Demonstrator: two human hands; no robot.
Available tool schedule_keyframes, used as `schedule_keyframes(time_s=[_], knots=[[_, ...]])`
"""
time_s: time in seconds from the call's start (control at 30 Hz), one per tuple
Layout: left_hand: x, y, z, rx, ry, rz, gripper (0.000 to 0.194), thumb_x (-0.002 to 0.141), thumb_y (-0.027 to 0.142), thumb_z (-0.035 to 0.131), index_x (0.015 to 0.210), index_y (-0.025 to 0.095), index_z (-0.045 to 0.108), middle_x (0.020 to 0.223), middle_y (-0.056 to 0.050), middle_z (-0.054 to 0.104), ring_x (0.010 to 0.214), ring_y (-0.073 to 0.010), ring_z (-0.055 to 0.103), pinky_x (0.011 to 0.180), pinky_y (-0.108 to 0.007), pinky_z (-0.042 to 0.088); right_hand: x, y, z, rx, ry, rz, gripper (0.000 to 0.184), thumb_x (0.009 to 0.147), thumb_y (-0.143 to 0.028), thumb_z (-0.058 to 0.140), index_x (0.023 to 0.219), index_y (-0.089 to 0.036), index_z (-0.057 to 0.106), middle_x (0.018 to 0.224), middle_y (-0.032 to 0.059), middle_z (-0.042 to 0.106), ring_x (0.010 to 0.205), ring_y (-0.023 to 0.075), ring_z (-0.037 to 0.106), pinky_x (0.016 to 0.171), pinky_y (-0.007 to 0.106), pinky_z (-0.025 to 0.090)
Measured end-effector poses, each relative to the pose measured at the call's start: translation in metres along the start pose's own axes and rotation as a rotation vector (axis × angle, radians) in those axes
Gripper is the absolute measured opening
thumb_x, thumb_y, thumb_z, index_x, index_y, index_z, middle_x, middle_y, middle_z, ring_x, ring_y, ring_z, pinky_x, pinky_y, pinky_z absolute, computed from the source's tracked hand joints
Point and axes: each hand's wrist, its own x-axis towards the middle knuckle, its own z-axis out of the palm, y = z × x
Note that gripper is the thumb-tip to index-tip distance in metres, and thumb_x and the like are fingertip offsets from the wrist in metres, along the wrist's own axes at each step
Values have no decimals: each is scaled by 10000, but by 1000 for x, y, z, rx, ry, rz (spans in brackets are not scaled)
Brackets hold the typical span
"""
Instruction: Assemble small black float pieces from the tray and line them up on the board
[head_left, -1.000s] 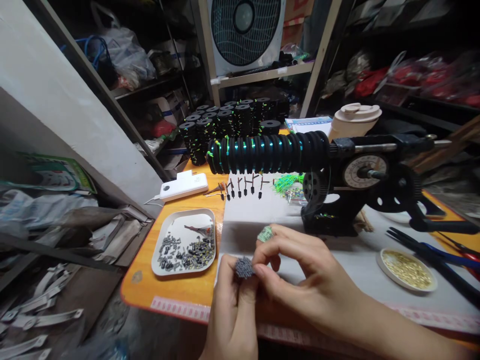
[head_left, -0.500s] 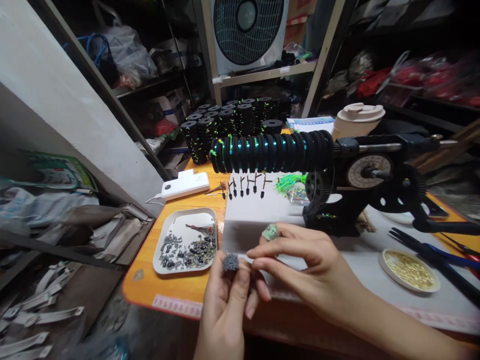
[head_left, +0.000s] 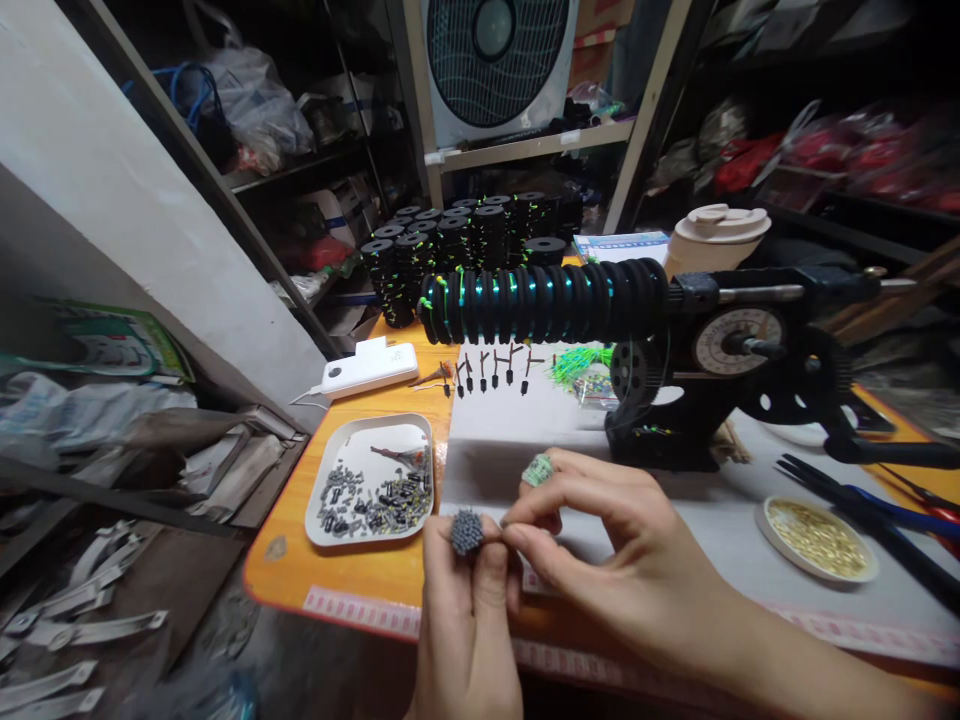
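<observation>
My left hand (head_left: 469, 620) is closed with a tight round bundle of small dark grey pieces (head_left: 466, 533) between thumb and forefinger, their ends facing up. Thumb and forefinger of my right hand (head_left: 622, 545) pinch together just right of the bundle, close against the left fingertips. What lies in that pinch is too small to make out. A green wrap (head_left: 536, 470) surrounds one of the right fingers. Left of the hands, a white tray (head_left: 315, 500) holds loose grey, black and yellowish small parts. Behind them stands a hand-cranked winder (head_left: 667, 430) carrying a row of black spools (head_left: 555, 300) wound with blue-green line.
Several small dark fittings (head_left: 495, 370) lie in a row on the white sheet beside green strands (head_left: 577, 365). At right are a dish of gold-coloured bits (head_left: 817, 540) and blue-handled pliers (head_left: 855, 500). Stacked spools (head_left: 454, 240), a power bank (head_left: 370, 370) and a lidded cup (head_left: 716, 245) stand farther back.
My left hand has shifted slightly right and turned, so the bundle's ends show more. The right fingertips have drawn closer together and nearer to the left hand.
</observation>
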Motion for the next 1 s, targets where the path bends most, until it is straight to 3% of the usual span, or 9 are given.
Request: schedule_keyframes(time_s=[0.1,0.23,0.4,0.57,1.0], knots=[[2,1,-1,-186,22,-44,278,854,491,692,950,262,569,722,31,597,641,-119,544,609,-207,460,0,0,-1,2,-38,-34,131,893,-104,630,824,-150,731,663,11,597,636,111,566,575,205,437],[5,4,-7,-278,-39,62,299,866,425,707,760,232,504,584,82,442,531,-71,377,551,-154,392,1,4,-2,-77,-77,-83,130,895,-106,632,828,-134,740,660,8,551,596,105,527,519,204,390],[3,3,-14,-166,17,64,273,880,405,695,782,229,510,676,55,521,639,-90,482,620,-165,435,0,6,1,-193,-115,-111,163,906,-97,589,824,-129,726,680,8,514,594,108,490,517,221,346],[3,-1,-21,24,33,117,245,871,415,693,790,227,560,713,14,564,635,-135,489,600,-228,437,-2,6,1,-211,-141,-104,164,903,-93,584,810,-131,713,687,8,503,613,114,479,527,227,330],[3,-2,-24,63,36,104,209,871,414,688,810,237,594,727,0,599,650,-158,528,643,-253,473,-3,2,-2,-202,-184,-49,179,914,-111,574,822,-136,725,691,14,519,605,116,487,529,227,350]])
